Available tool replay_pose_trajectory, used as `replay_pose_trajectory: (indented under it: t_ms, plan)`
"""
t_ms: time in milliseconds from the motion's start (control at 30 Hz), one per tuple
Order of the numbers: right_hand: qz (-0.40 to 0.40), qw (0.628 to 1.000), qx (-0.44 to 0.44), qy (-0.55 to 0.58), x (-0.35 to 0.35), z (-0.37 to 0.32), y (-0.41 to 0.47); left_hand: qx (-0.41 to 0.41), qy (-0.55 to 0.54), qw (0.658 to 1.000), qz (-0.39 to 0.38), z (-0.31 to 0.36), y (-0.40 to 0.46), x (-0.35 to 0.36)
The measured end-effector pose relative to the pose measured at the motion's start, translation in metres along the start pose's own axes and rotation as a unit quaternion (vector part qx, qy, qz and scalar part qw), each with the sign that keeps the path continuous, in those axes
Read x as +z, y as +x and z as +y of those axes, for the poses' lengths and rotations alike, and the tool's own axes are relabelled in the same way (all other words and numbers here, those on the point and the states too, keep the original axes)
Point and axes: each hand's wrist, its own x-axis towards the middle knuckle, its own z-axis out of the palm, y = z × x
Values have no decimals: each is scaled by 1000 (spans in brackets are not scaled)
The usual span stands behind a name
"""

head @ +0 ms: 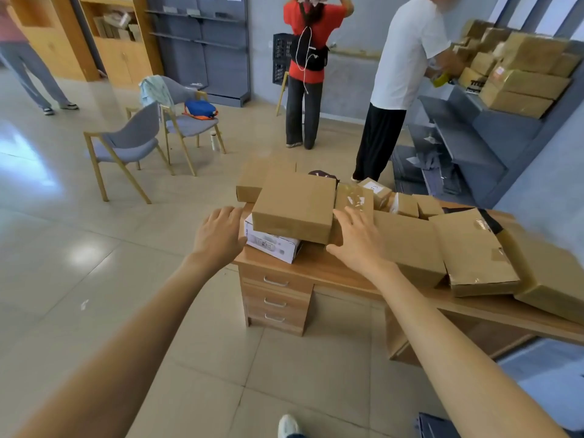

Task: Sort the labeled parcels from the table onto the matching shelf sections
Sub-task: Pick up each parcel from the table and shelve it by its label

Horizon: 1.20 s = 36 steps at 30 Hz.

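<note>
Hands reach out open, left hand [219, 235] and right hand [355, 240] on either side of the brown parcel [294, 207], which lies on a white box [272, 245] at the tabletop [319, 270] corner, probably to lift it.

A parcel-sorting room, set up like a small depot or storeroom, is indicated. A wooden desk [319, 270] is piled with taped cardboard boxes [294, 207], and more cartons [521, 77] are stacked on grey metal shelving [467, 137] at the right. Further grey shelf units [202, 42], wooden cabinets [120, 42], grey chairs [126, 143] and a tiled floor [94, 248] are seen.
</note>
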Motion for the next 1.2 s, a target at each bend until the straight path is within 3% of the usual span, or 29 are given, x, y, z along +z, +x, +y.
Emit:
replay_pose_trajectory:
  t_ms: [467,767,967,1200]
  plan:
    - [-62,992,81,74,77,34,162,37,1,997,-70,-19,173,71]
    - [-107,984,101,104,113,42,210,22,-65,986,-149,-32,224,114]
    - [-184,980,31,76,129,38,194,126,-67,963,-228,-34,224,145]
    - [-139,989,35,23,159,29,181,220,-49,960,-166,-58,215,189]
